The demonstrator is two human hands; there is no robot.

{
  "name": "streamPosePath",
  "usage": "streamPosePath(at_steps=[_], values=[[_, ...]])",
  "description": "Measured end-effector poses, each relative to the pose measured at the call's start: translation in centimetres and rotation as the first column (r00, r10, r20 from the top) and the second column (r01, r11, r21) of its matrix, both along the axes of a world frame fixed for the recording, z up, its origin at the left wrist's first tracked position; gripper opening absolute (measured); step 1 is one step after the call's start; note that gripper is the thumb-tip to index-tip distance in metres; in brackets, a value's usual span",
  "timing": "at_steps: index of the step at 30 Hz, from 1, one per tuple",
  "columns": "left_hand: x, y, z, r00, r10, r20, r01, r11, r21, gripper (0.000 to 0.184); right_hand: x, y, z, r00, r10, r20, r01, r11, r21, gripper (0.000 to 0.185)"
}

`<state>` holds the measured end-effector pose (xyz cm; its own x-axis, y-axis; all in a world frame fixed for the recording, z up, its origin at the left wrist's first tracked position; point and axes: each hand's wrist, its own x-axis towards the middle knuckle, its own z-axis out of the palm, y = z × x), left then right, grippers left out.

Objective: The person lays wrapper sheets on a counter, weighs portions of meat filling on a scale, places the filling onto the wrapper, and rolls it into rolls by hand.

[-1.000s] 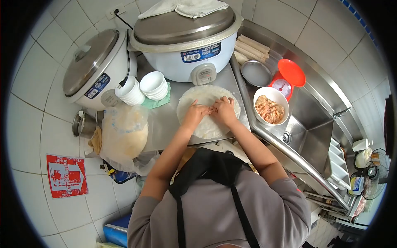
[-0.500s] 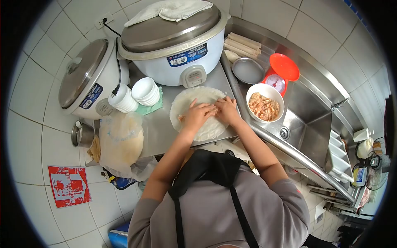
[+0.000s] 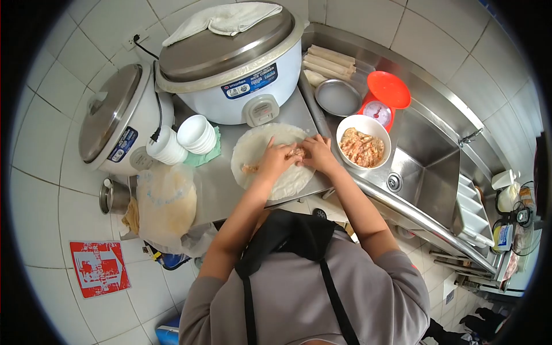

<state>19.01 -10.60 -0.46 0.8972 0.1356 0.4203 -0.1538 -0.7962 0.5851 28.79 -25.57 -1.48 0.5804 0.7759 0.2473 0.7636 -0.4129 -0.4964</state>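
A round, pale, thin wrapper [image 3: 244,150] lies flat on the steel counter in front of me. Across its middle runs a strip of minced meat filling [image 3: 296,153], and part of that strip is covered by my fingers. My left hand [image 3: 275,160] bends its fingers onto the filling from the left. From the other side, my right hand [image 3: 318,155] presses its fingertips against the same meat near the wrapper's right edge. To the right, a white bowl [image 3: 363,120] holds more of the minced filling.
A large rice cooker [image 3: 198,103] stands behind the wrapper, with another cooker [image 3: 129,132] to its left. Stacked white cups [image 3: 195,135] and a bagged pile of wrappers [image 3: 167,201] sit left. A red scale [image 3: 378,112], grey round pan [image 3: 338,98], pale rolls [image 3: 329,63] and sink [image 3: 428,172] are right.
The view has shifted slightly. Both hands stay at the filling, with small finger movements; a bit more of the meat strip shows to the left of my left hand.
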Motion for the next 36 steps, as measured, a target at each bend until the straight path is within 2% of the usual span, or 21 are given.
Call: streamPosePath(at_steps=[2,6,8,9,12,15,18,24,27,30,32,33,36], values=[[-0.1,-0.5,0.3,1.0,-0.015,-0.012,0.016,0.997,0.071,0.014,-0.2,-0.3,0.4,0.995,0.003,-0.1,0.004,0.998,0.067,0.035],[0.3,0.1,-1.1,0.993,-0.022,-0.116,0.035,0.994,0.106,0.024,0.8,-0.5,0.2,0.997,0.035,-0.075,-0.03,0.998,0.063,0.032],[0.3,0.6,-1.8,0.985,-0.026,-0.168,0.023,1.0,-0.019,0.028,0.6,-0.2,0.3,0.992,0.045,-0.115,-0.044,0.999,0.008,0.03],[0.3,0.8,-1.8,0.981,-0.03,-0.192,0.014,0.997,-0.079,0.03,0.6,-0.1,0.0,0.994,0.037,-0.103,-0.038,0.999,-0.007,0.029],[0.1,0.6,-1.6,1.0,0.007,-0.009,-0.008,0.994,-0.109,0.029,1.0,0.5,-0.7,0.999,0.04,-0.033,-0.041,0.998,-0.037,0.028],[-0.1,0.9,-0.7,0.991,-0.089,-0.103,0.096,0.993,0.067,0.031,0.6,0.7,-0.7,0.994,0.091,0.058,-0.088,0.995,-0.054,0.027],[0.5,1.7,-1.9,0.987,-0.129,-0.093,0.137,0.986,0.093,0.032,0.6,0.6,-0.4,0.991,0.103,0.084,-0.099,0.994,-0.055,0.025],[-0.8,2.4,-0.8,0.991,-0.12,-0.067,0.124,0.99,0.063,0.034,0.9,0.0,0.4,0.994,0.087,0.07,-0.084,0.995,-0.044,0.028],[-1.1,3.4,-0.6,0.958,-0.123,-0.26,0.127,0.992,0.0,0.039,1.0,-0.3,-0.4,0.991,0.113,0.07,-0.107,0.991,-0.084,0.034],[-1.9,3.7,0.2,0.958,-0.11,-0.264,0.104,0.994,-0.035,0.038,1.3,0.2,0.0,0.991,0.104,0.09,-0.096,0.992,-0.085,0.034],[-2.8,4.5,-0.5,0.984,-0.098,-0.151,0.102,0.995,0.018,0.041,0.5,0.3,1.3,0.998,0.049,0.042,-0.046,0.996,-0.081,0.029],[-3.0,4.9,-0.7,0.991,-0.097,-0.094,0.101,0.994,0.045,0.042,0.3,1.1,1.4,0.994,0.075,0.074,-0.069,0.994,-0.079,0.029],[-3.4,5.4,-0.6,0.969,-0.087,-0.232,0.092,0.996,0.012,0.039,-1.6,3.5,-0.2,0.982,0.139,0.126,-0.125,0.986,-0.112,0.028]])
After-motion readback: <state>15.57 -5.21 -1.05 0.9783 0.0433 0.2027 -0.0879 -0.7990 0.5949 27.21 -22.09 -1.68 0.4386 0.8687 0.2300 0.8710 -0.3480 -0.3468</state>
